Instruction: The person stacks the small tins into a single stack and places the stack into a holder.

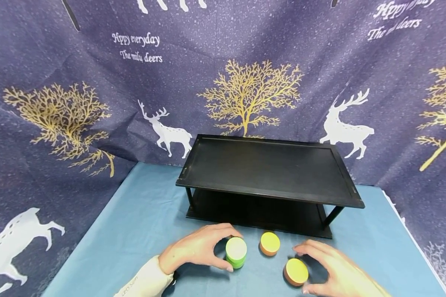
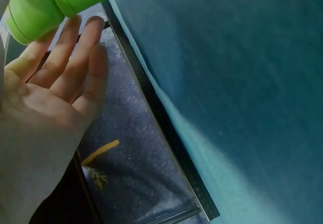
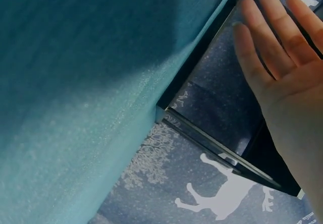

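Two green round pieces (image 1: 236, 252) with a pale top stand one on the other on the blue cloth. My left hand (image 1: 204, 246) curves loosely around their left side, thumb and forefinger apart at the front and back; in the left wrist view its long fingers extend just below the green pieces (image 2: 55, 7). An orange round piece with a yellow top (image 1: 296, 272) lies by my right hand (image 1: 325, 266), whose thumb and fingers spread around its right side. Whether either hand touches its piece is unclear. A second orange piece with a yellow top (image 1: 269, 243) sits between the hands.
A black two-tier rack (image 1: 267, 169) stands behind the pieces, its front edge close to them. Blue cloth (image 1: 134, 206) covers the table. A dark fabric backdrop (image 1: 78, 53) with deer and gold trees hangs behind and at the sides.
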A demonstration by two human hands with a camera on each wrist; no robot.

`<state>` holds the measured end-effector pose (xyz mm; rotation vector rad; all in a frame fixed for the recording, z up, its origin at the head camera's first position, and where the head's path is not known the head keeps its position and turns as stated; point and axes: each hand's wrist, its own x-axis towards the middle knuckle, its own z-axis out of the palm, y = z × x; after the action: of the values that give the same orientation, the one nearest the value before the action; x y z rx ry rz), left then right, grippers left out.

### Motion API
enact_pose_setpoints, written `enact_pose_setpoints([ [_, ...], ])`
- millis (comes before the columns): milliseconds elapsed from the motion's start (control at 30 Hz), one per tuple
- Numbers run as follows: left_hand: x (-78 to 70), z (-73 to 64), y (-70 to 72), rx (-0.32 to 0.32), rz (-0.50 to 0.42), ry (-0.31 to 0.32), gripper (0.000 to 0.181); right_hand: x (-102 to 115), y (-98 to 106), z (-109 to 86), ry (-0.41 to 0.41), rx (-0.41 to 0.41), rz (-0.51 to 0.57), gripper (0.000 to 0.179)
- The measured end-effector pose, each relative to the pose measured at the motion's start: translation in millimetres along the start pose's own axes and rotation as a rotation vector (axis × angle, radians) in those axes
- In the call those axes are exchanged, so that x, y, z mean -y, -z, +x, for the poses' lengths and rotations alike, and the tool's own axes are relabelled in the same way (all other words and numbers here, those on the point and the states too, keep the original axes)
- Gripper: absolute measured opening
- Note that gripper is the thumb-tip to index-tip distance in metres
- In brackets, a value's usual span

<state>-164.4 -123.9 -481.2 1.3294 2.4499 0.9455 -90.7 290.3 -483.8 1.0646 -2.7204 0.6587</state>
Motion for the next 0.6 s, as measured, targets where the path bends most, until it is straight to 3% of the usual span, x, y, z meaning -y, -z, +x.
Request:
enact_pose_setpoints([
  [200, 0.9, -0.9, -0.5, -0.005, 0.049, -0.002, 0.06, 2.5, 1.1, -0.5, -0.078, 0.122, 0.016, 0.073],
  [433, 2.2, 0.4, -0.7, 0.011, 0.065, 0.007, 0.06, 3.8, -0.4, 0.1, -0.096, 0.137, 0.002, 0.068],
  [600, 2.1, 1.3, -1.4, 0.037, 0.071, 0.017, 0.059, 4.7, 0.9, 1.8, -0.143, 0.201, 0.038, 0.063],
])
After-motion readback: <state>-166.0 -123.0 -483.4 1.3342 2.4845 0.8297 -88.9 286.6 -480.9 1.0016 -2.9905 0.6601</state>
